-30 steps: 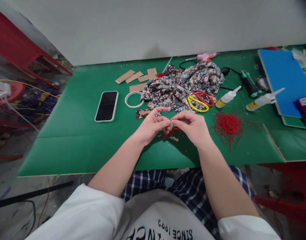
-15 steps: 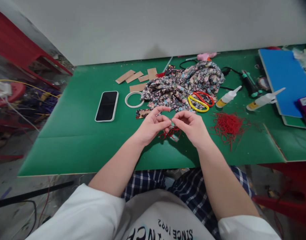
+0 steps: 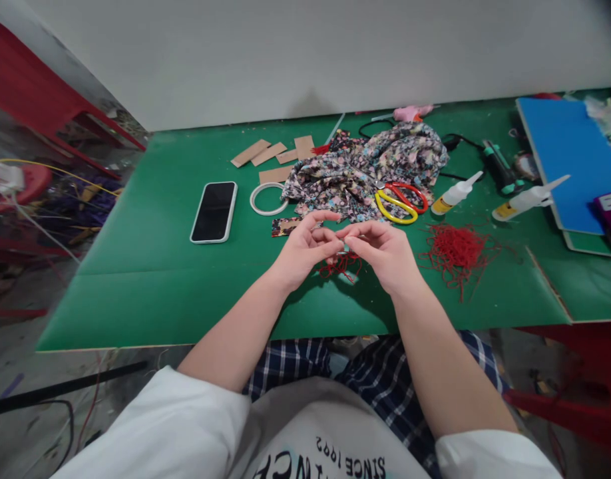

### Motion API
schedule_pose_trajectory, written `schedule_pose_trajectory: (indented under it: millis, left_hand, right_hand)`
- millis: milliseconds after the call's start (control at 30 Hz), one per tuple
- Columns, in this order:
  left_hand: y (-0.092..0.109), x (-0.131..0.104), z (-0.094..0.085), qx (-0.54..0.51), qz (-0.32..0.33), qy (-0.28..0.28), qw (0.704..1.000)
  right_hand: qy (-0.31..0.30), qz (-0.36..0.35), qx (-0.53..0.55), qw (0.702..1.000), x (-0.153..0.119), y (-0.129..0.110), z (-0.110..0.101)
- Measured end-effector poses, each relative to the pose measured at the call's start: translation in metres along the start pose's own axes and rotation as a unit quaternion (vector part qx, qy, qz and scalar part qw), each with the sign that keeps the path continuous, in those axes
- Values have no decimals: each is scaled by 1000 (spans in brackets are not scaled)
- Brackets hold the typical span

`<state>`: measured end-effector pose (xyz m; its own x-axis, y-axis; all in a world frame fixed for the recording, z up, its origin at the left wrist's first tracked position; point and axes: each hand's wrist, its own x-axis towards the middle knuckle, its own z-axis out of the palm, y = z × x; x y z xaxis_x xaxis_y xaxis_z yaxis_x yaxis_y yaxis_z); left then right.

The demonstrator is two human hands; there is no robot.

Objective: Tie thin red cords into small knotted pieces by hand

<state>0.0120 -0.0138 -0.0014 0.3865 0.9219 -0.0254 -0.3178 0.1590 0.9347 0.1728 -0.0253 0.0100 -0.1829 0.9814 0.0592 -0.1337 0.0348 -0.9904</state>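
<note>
My left hand [image 3: 305, 249] and my right hand [image 3: 383, 249] meet above the middle of the green table, thumbs and forefingers pinched close together. A small pale bit shows at the fingertips, too small to name. Just below the fingers is a little tangle of red threads [image 3: 341, 267]; whether it hangs from the hands or lies on the table I cannot tell. Partly covered by my left hand is a small floral-covered piece of cardboard [image 3: 284, 227]. To the right of my right hand lies a loose heap of red threads [image 3: 458, 253].
Beyond the hands lie crumpled floral fabric [image 3: 330, 179], scissors [image 3: 398, 202] and a white tape roll [image 3: 255, 200]. A phone [image 3: 213, 213] is at left, with cardboard pieces [image 3: 250, 152] behind. Two glue bottles [image 3: 455, 194] [image 3: 522, 202] and a blue board [image 3: 575, 166] occupy the right.
The fingertips of my right hand have shifted slightly left, against those of my left hand. A pale strip seen below the hands earlier no longer shows there.
</note>
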Motion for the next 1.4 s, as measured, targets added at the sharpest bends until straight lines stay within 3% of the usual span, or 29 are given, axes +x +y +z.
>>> schedule_pose_trajectory:
  millis: [433, 833, 1133, 1400]
  left_hand:
    - [-2, 1, 0, 7, -7, -5, 1000]
    - [1, 1, 3, 135, -45, -4, 990]
    - [-1, 1, 1, 220, -56, -22, 974]
    - [0, -1, 8, 186, -104, -70, 974]
  right_hand:
    - [48, -37, -35, 998, 2, 5, 1]
    - [138, -102, -14, 985, 4, 6, -9]
    - [155, -125, -24, 980, 5, 6, -15]
    - [151, -108, -15, 983, 5, 2, -9]
